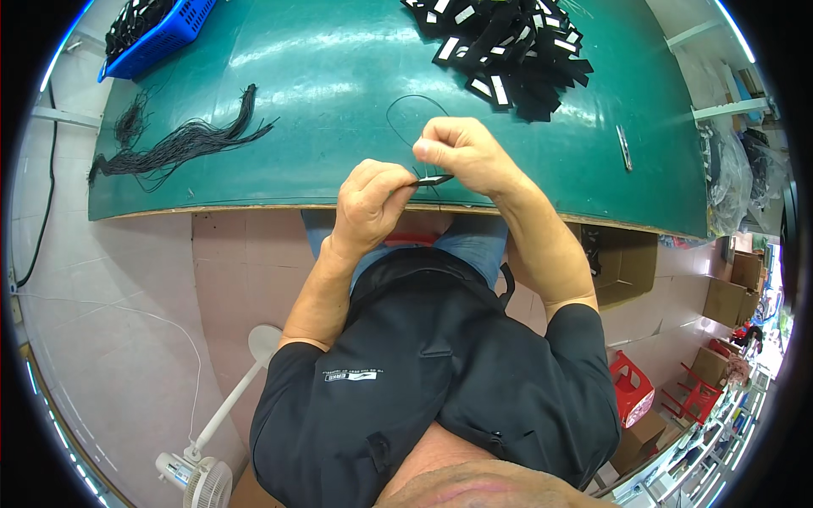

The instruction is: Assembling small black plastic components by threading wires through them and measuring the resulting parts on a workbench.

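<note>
My bare forearms angle forward and inward, elbows bent, bringing both hands together above the near edge of the glossy green tabletop (pixel 322 93). My left hand (pixel 366 198) is nearly closed, fingertips and thumb pinching the small flat black strip with a pale patch (pixel 435 180). My right hand (pixel 467 154), curled just above, pinches a thin black cord (pixel 415 95) that loops out over the table.
</note>
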### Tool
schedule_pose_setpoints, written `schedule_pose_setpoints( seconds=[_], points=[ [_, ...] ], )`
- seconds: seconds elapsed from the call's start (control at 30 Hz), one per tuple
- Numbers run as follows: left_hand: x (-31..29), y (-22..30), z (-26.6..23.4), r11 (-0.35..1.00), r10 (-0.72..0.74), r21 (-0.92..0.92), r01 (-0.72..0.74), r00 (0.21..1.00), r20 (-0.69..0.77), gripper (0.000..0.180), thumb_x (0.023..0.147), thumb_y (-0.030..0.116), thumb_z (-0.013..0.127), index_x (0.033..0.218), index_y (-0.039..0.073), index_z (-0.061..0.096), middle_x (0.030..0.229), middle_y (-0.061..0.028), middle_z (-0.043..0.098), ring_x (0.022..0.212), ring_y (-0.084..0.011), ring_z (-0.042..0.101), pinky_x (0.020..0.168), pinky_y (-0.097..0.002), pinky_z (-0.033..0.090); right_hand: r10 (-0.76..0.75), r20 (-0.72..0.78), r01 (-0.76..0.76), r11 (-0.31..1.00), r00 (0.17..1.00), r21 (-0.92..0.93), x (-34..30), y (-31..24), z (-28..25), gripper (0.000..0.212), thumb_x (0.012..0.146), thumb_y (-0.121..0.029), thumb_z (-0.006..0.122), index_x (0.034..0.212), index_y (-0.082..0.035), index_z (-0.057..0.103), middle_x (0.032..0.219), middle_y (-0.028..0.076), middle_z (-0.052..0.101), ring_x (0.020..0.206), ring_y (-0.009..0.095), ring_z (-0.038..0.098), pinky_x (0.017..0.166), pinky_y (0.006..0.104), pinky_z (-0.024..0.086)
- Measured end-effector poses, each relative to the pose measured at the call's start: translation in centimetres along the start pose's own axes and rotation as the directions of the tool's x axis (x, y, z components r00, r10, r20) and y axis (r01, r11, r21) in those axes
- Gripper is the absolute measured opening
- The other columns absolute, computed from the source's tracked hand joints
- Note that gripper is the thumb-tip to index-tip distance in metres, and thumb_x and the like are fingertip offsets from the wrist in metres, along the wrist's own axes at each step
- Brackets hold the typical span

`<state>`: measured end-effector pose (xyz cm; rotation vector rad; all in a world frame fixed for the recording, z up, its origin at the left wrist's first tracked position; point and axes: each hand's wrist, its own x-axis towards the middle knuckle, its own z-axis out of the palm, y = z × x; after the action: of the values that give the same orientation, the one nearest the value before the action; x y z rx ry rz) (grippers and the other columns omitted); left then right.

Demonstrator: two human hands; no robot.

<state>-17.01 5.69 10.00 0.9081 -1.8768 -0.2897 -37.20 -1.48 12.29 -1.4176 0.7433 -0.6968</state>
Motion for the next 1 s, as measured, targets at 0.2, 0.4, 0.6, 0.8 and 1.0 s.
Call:
schedule_pose_setpoints(
  seconds=[0.2, 0.4, 0.6, 0.8, 1.0],
  points=[
    [0.9, 0.4, -0.1, 0.998, 0.008, -0.065, -0.008, 1.000, -0.009, 0.026, 0.078, -0.011, 0.076, 0.098, 0.003, 0.067, 0.092, -0.0090, 0.069, 0.083, -0.0242, 0.066, 0.071, -0.0337, 0.054, -0.182, -0.196, 0.185, 0.983, 0.964, -0.003, -0.5, -0.8, 0.8, 0.023, 0.099, -0.017, 0.069, 0.081, -0.005, 0.061, 0.074, -0.007, 0.052, 0.066, 0.003, 0.041, 0.056, 0.0221, 0.033],
    [1.5, 0.9, -1.0, 0.987, -0.051, -0.153, 0.056, 0.998, 0.036, 0.023, 0.076, -0.008, 0.078, 0.094, 0.004, 0.069, 0.089, -0.0080, 0.069, 0.080, -0.0255, 0.064, 0.070, -0.0351, 0.052, -0.190, -0.161, 0.197, 0.980, 0.968, 0.028, -1.0, -1.8, 1.1, 0.023, 0.099, -0.018, 0.069, 0.082, -0.005, 0.061, 0.074, -0.006, 0.053, 0.066, 0.003, 0.043, 0.056, 0.0219, 0.034],
    [0.2, 1.1, -1.7, 0.934, -0.106, -0.314, 0.170, 0.972, 0.212, 0.024, 0.077, -0.010, 0.076, 0.096, 0.002, 0.069, 0.090, -0.0104, 0.069, 0.081, -0.0238, 0.065, 0.071, -0.0336, 0.052, -0.260, -0.252, 0.295, 0.948, 0.932, 0.116, -1.1, -3.3, -0.3, 0.023, 0.103, -0.021, 0.064, 0.087, -0.005, 0.062, 0.075, -0.001, 0.060, 0.062, 0.006, 0.050, 0.057, 0.0222, 0.042],
    [-1.6, -1.5, -3.5, 0.872, -0.228, -0.425, 0.245, 0.969, 0.091, 0.021, 0.084, -0.008, 0.075, 0.101, 0.001, 0.067, 0.093, -0.0083, 0.068, 0.083, -0.0174, 0.063, 0.075, -0.0298, 0.051, -0.209, -0.491, 0.469, 0.729, 0.846, 0.498, -0.4, -4.7, -2.9, 0.025, 0.108, -0.027, 0.053, 0.097, -0.006, 0.060, 0.071, 0.001, 0.056, 0.059, 0.009, 0.051, 0.054, 0.0240, 0.046],
    [-2.0, -2.9, -6.1, 0.807, -0.368, -0.488, 0.331, 0.930, 0.022, 0.015, 0.091, -0.004, 0.073, 0.105, -0.001, 0.067, 0.097, -0.0040, 0.067, 0.085, -0.0108, 0.059, 0.080, -0.0256, 0.049, -0.318, -0.496, 0.546, 0.720, 0.808, 0.429, -5.1, -3.6, -9.8, 0.024, 0.109, -0.026, 0.050, 0.096, -0.007, 0.057, 0.064, -0.003, 0.039, 0.052, 0.008, 0.033, 0.045, 0.0219, 0.034]
  ],
)
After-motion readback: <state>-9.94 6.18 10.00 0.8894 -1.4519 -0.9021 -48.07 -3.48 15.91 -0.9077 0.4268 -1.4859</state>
